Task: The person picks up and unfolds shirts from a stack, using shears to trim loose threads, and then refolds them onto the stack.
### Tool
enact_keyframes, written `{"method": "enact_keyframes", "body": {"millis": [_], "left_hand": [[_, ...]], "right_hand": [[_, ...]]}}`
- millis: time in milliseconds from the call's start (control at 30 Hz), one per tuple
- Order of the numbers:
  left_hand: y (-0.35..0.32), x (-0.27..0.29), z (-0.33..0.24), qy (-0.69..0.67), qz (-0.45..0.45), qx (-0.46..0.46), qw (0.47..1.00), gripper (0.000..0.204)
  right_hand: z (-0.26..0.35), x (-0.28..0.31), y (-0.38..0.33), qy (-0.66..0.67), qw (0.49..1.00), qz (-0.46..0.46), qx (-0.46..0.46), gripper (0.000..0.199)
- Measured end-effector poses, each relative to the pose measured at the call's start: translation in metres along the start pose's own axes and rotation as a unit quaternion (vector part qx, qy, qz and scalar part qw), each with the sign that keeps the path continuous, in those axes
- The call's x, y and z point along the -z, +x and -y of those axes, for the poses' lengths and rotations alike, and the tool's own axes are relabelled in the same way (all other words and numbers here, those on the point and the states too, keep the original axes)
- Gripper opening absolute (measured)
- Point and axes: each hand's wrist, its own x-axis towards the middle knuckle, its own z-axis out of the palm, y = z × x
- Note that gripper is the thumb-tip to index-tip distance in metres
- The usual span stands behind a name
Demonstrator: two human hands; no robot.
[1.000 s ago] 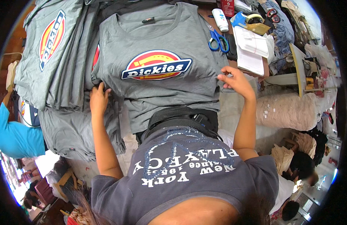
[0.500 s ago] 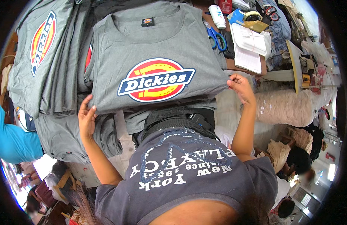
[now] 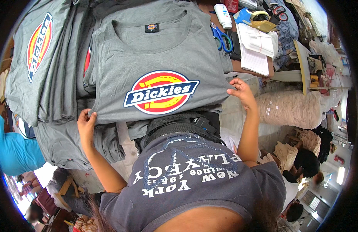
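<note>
A grey shirt (image 3: pixel 159 58) with a wide round neck and a red, yellow and navy printed emblem lies spread before me, neckline away from me. My left hand (image 3: pixel 87 125) pinches its near left corner between thumb and fingers. At the near right corner, my right hand (image 3: pixel 242 94) grips the cloth the same way. Between the two hands the near edge is drawn fairly straight, close to my waist. More grey cloth shows under this edge. Left of the shirt stands a thick stack of grey shirts (image 3: pixel 64 50), the top one bearing the same emblem.
Blue-handled scissors (image 3: pixel 223 40), a white bottle (image 3: pixel 223 16), a notepad (image 3: pixel 253 60) and a tape dispenser (image 3: pixel 260 19) lie on the brown table at far right. A wrapped beige bundle (image 3: pixel 289 109) sits to the right. Folded grey garments (image 3: pixel 66 145) lie near left, beside a person in blue (image 3: pixel 20 152).
The shirt's near edge and emblem have come lower, toward me. My left hand has closed on the near left corner; my right hand has shifted slightly left and down with its corner.
</note>
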Motion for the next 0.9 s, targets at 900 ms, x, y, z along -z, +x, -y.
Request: {"method": "enact_keyframes", "body": {"millis": [900], "left_hand": [[-0.003, -0.277, -0.167, 0.302, 0.191, -0.591, 0.723, 0.076]], "right_hand": [[0.150, -0.074, 0.221, -0.388, 0.829, -0.120, 0.384, 0.019]]}}
